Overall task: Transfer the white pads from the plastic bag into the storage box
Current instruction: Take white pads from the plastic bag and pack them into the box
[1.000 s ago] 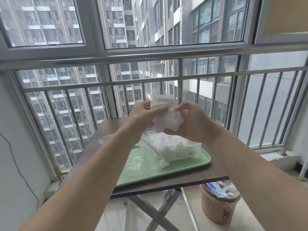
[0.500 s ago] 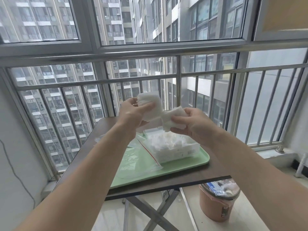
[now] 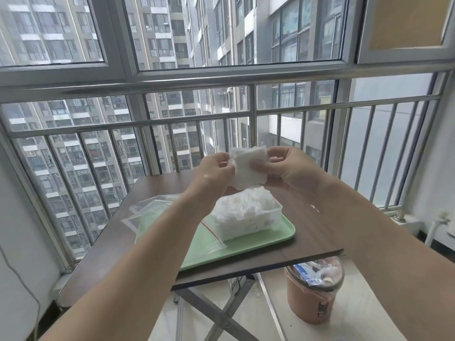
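Observation:
A small stack of white pads (image 3: 248, 168) is held up in the air between both hands, above the storage box. My left hand (image 3: 214, 172) pinches its left edge and my right hand (image 3: 290, 168) grips its right side. The clear storage box (image 3: 248, 221) stands below on the right part of a green tray (image 3: 246, 244), heaped with white pads. The clear plastic bag (image 3: 152, 212) with a red zip line lies flat on the tray's left side, partly hidden by my left forearm.
The tray rests on a dark wooden folding table (image 3: 307, 235) set against a metal window railing (image 3: 251, 134). A pink waste bin (image 3: 312, 299) full of rubbish stands on the floor under the table's right front corner.
The two hands, which held separate clumps of pads apart half a second ago, have come together on one stack. The view has tilted slightly.

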The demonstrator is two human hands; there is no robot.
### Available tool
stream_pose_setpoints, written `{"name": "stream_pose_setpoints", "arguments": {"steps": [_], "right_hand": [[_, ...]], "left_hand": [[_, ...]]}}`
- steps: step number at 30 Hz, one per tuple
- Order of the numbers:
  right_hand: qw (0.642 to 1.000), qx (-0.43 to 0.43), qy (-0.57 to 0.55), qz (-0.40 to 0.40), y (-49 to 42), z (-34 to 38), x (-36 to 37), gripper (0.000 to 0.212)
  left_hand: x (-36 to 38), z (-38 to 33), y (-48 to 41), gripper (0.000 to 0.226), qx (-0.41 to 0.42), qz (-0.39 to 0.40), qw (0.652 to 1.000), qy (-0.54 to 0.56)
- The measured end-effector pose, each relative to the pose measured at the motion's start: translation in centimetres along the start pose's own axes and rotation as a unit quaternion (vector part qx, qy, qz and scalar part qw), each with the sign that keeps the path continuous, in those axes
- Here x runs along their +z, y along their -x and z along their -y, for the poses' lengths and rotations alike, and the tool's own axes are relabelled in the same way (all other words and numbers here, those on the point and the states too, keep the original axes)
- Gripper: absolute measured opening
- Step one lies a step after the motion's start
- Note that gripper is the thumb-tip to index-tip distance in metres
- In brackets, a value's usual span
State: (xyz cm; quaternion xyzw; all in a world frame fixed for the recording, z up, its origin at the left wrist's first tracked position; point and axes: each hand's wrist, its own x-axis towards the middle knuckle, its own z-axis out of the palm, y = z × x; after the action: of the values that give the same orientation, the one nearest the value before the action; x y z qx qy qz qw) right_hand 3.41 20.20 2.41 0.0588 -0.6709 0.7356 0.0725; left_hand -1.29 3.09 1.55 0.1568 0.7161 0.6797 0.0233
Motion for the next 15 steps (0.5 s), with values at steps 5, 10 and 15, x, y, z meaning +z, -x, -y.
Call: {"name": "stream_pose_setpoints", "arguments": {"steps": [5, 10, 15], "right_hand": [[0.989, -0.005, 0.146, -0.037, -0.3, -0.7, -1.3, 0.047], [0.985, 0.016, 0.170, 0.015, -1.8, -1.2, -3.7, 0.059], [0.989, 0.038, 0.127, 0.069, -2.6, -2.1, -5.9, 0.045]], "left_hand": [[1.8, 1.0, -0.6, 0.023, -0.002, -0.002, 0.999, 0.034], [3.1, 1.3, -1.3, 0.021, -0.010, 0.022, 0.998, 0.056], [3.3, 2.6, -2.5, 0.023, 0.002, 0.017, 1.000, 0.009]]}}
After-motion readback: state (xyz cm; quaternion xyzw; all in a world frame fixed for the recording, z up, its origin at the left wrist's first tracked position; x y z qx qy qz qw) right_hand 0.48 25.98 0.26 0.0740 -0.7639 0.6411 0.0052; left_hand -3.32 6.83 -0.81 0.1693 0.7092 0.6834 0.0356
